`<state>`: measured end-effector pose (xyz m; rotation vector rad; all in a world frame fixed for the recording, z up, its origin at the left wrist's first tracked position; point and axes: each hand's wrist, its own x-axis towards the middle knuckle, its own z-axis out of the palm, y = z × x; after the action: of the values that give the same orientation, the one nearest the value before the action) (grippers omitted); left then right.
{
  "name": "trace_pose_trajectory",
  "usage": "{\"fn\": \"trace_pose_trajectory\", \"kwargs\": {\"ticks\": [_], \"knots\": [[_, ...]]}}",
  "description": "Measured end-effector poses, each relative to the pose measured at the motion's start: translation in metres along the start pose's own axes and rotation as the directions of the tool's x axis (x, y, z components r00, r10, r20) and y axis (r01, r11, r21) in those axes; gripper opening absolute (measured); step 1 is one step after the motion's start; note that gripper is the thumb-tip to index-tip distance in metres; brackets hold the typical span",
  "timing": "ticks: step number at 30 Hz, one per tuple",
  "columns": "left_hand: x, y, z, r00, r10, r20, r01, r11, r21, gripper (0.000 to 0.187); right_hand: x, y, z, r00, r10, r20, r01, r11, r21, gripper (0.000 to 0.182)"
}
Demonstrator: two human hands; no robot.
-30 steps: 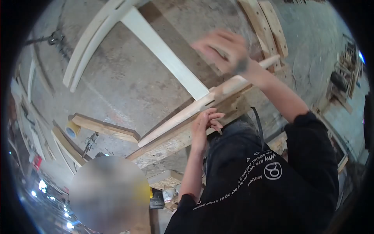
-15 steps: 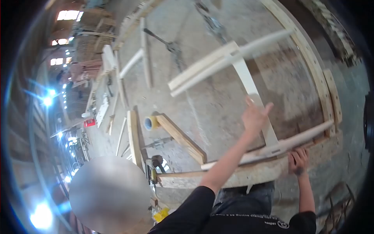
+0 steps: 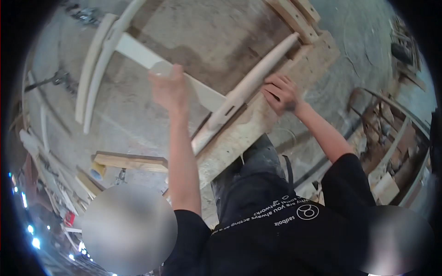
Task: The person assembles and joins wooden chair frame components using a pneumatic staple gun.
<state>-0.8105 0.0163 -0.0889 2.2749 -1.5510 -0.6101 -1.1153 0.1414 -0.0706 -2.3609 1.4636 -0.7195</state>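
Note:
A flat pale wooden slat (image 3: 198, 87) bridges a rounded wooden rail (image 3: 251, 78) near me and a rounded wooden post (image 3: 107, 50) farther off. My left hand (image 3: 170, 92) is over the slat, its fingers closed around a small greyish-white thing; motion blur hides what it is. An open slot shows in the near rail beside the slat's end. My right hand (image 3: 282, 94) has its fingers curled on the edge of a thick wooden beam (image 3: 239, 142), close beside the near rail.
A light board (image 3: 92, 69) lies against the far post. A yellow tape roll (image 3: 98, 171) sits at the end of a wood strip (image 3: 131, 162) on the left. Bolted timbers (image 3: 294, 18) stand at the top right. A metal frame with wood scraps (image 3: 396, 156) stands at the right.
My view has turned, so the workpiece now appears larger and slanted. My left hand stays over the slat, somewhat farther from the near rail; my right hand remains at the beam.

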Motion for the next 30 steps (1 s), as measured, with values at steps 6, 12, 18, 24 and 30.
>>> {"fn": "trace_pose_trajectory", "kwargs": {"ticks": [6, 12, 18, 24, 30], "knots": [[-0.008, 0.000, 0.000, 1.000, -0.011, -0.014, 0.012, 0.998, 0.063, 0.087, -0.007, 0.006, 0.007, 0.998, 0.061, -0.004, -0.061, 0.996, 0.070, 0.013], [-0.009, 0.012, 0.004, 1.000, -0.015, 0.005, 0.015, 1.000, 0.016, 0.090, -0.007, 0.004, 0.004, 0.993, 0.114, -0.026, -0.113, 0.993, 0.039, 0.027], [-0.013, 0.009, 0.014, 0.998, -0.028, -0.055, 0.027, 1.000, -0.016, 0.082, 0.002, -0.002, -0.002, 0.988, 0.153, 0.013, -0.153, 0.988, 0.028, 0.041], [-0.026, 0.010, 0.012, 0.997, -0.066, -0.043, 0.066, 0.998, 0.009, 0.091, 0.007, -0.006, -0.002, 0.978, 0.157, 0.134, -0.154, 0.987, -0.033, 0.049], [-0.032, 0.006, 0.012, 0.997, -0.077, 0.001, 0.076, 0.982, -0.173, 0.088, 0.010, -0.006, 0.000, 0.978, 0.129, 0.166, -0.127, 0.992, -0.019, 0.038]]}}
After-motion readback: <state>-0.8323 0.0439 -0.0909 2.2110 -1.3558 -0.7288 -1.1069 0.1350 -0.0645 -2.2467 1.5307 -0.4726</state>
